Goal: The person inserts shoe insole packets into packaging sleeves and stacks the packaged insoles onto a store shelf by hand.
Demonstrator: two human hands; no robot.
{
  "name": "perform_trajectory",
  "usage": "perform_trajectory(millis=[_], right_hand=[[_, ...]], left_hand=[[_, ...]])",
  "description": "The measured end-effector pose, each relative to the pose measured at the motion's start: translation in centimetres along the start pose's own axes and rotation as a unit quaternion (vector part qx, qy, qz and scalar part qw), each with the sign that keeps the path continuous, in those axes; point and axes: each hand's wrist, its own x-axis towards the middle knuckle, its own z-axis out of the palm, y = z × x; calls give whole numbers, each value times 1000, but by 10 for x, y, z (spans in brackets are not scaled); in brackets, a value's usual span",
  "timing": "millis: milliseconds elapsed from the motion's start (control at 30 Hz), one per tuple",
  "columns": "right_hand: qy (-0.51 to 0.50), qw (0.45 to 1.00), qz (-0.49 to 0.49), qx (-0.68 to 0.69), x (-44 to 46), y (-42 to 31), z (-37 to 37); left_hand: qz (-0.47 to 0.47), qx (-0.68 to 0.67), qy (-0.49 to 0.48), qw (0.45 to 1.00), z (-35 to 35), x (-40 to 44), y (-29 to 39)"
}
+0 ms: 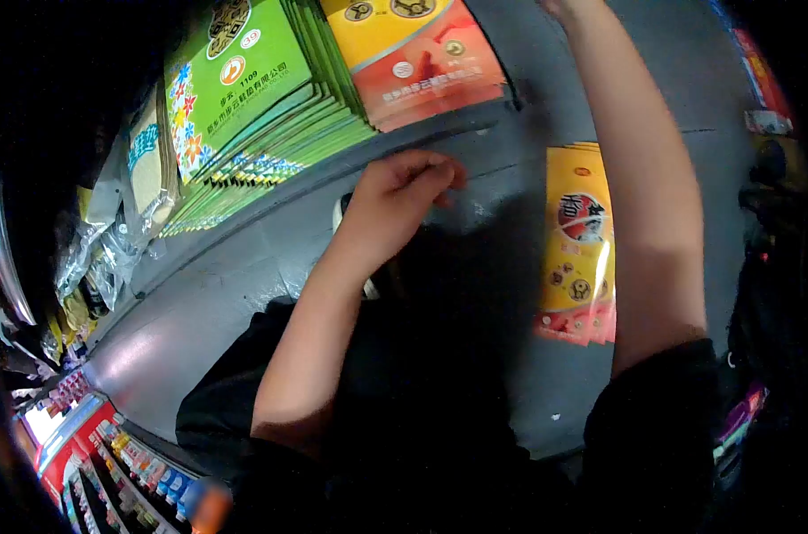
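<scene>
My left hand (pixel 411 189) hovers over the grey floor with its fingers curled in and the thumb bent over them; nothing shows in its grasp. Just beyond it, on a low shelf, lie a large stack of green insole packets (pixel 252 84) and a stack of yellow and red insole packets (pixel 426 67). My right arm stretches forward past a few overlapping yellow and red insole packets (pixel 575 258) lying flat on the floor. Only the base of my right hand (pixel 560 5) shows at the top edge; its fingers are out of frame.
The dark shelf edge (pixel 439 133) runs diagonally beyond my left hand. Clear plastic-wrapped goods (pixel 146 169) sit at the left end. A red display rack (pixel 92 445) with bottles stands at lower left. More packaged goods (pixel 764 80) line the far right.
</scene>
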Motion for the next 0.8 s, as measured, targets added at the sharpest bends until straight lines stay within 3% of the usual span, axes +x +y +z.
perform_trajectory(millis=[33, 167, 233, 267, 367, 433, 467, 533, 600, 633, 700, 800], right_hand=[[4, 1000, -1, -7, -31, -3, -16], [174, 966, 119, -146, -194, -4, -73], [194, 916, 149, -318, -274, 5, -104], [292, 890, 194, -291, -307, 1, -91], [345, 872, 109, -331, -394, 20, -117], [391, 852, 106, -333, -418, 12, -101], [379, 850, 114, -348, -425, 9, -96], [346, 835, 116, -412, -430, 6, -89], [304, 802, 120, -500, -428, 7, -79], [284, 779, 130, -543, -426, 3, -72], [259, 743, 119, -606, -422, -3, -61], [249, 712, 145, -640, -416, 8, -58]], left_hand=[[-13, 22, -21, 999, 2, -2, -1], [-4, 102, -94, 990, 10, -7, -16], [-1, 134, -126, 983, 16, -8, -8], [16, 134, -131, 982, 21, -7, -8], [31, 196, -171, 965, 48, 5, 8], [129, 301, -188, 926, 74, 18, 8], [37, 306, -210, 928, 96, 12, 33], [50, 236, -216, 946, 151, 11, 36], [-6, 325, -140, 935, 205, 9, 14], [-66, 290, -117, 947, 220, 4, -2], [-77, 233, 25, 969, 235, -2, -49], [-146, 203, 97, 963, 233, 10, -103]])
